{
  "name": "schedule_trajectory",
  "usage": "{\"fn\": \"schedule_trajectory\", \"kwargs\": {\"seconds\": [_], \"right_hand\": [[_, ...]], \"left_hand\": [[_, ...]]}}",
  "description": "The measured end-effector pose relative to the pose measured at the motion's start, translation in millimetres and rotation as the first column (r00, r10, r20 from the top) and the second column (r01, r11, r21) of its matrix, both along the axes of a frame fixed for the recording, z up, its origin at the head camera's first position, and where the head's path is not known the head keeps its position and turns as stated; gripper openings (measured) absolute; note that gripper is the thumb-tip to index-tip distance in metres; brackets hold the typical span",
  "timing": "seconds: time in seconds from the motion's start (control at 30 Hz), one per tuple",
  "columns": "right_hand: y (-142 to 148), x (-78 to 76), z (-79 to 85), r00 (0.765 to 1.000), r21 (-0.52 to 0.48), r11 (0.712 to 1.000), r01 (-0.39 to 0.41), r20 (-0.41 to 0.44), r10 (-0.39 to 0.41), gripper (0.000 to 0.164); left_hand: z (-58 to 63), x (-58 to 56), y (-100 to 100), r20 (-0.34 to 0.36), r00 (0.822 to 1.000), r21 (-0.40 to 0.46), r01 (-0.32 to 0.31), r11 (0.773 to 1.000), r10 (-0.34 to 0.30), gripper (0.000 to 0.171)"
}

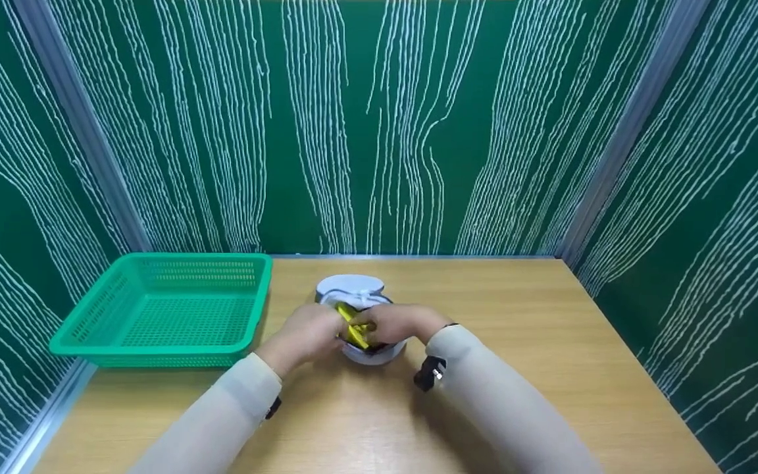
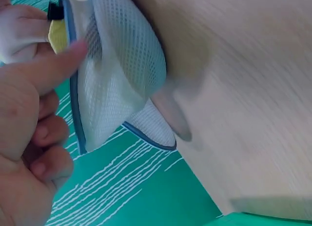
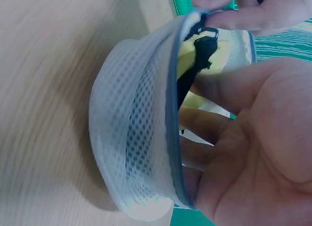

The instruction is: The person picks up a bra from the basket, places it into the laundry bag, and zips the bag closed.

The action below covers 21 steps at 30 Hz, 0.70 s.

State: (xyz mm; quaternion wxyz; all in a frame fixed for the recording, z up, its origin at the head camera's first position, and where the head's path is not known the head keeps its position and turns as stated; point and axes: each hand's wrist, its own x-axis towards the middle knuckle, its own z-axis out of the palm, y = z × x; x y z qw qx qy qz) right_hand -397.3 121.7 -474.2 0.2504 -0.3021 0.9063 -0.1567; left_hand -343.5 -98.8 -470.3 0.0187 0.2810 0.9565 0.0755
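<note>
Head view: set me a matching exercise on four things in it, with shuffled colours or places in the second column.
Things
1. Basket
2. Mesh bag
3. Yellow item
4. Tabletop

Colours or places
A. In the opening of the bag
B. Wood-toned, beneath the others
C. White, with darker edging
D. Green, at the left of the picture

Pairs: 1-D, 2-C, 3-A, 4-B

On my left arm I am wearing a long, plain, pale beige-grey left sleeve (image 1: pixel 218 415); a matching right sleeve (image 1: pixel 510 405) is covering the other. Behind my bare right grip (image 1: pixel 392 324), a thin black band (image 1: pixel 450 324) is showing at the cuff. Below, a black fitting (image 1: pixel 426 375) is displaying a small bright part (image 1: pixel 437 374).
</note>
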Motion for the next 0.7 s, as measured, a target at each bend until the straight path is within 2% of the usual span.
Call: {"fn": "schedule_trajectory", "kwargs": {"seconds": [0.13, 0.27, 0.37, 0.47, 0.57, 0.63, 0.7], "right_hand": [[0, -2.3, -1.8, 0.998, 0.007, 0.999, -0.044, -0.039, 0.044, 0.042], [-5, -2.6, -2.2, 0.996, 0.020, 1.000, 0.004, -0.093, -0.002, 0.028], [-10, -2.5, -0.6, 0.992, 0.047, 0.996, 0.076, -0.102, -0.071, 0.029], [-13, -3.9, -0.1, 0.984, 0.060, 0.986, 0.155, -0.092, -0.150, 0.030], [-14, -6.0, -3.3, 0.969, 0.053, 0.971, 0.233, -0.092, -0.228, 0.025], [-14, -7.4, -7.1, 0.963, 0.051, 0.967, 0.250, -0.118, -0.243, 0.023], [-14, -8.2, -10.3, 0.960, 0.043, 0.969, 0.242, -0.154, -0.233, 0.022]], "left_hand": [[2.4, 0.3, -3, -0.052, 0.996, 0.077, 0.071, 0.995, -0.067, 0.009], [7.5, -0.8, -7, -0.040, 0.995, 0.245, 0.103, 0.964, -0.096, 0.011], [10.7, -1.8, -10, 0.012, 0.998, 0.377, 0.054, 0.925, -0.063, 0.010], [11.5, -2.9, -13, 0.048, 0.998, 0.496, 0.014, 0.868, -0.044, 0.008], [11.0, -4.4, -16, 0.079, 0.996, 0.567, -0.020, 0.823, -0.030, 0.008], [10.2, -5.9, -17, 0.103, 0.994, 0.578, -0.040, 0.815, -0.024, 0.008], [9.3, -7.9, -18, 0.125, 0.992, 0.569, -0.060, 0.820, -0.014, 0.007]]}}
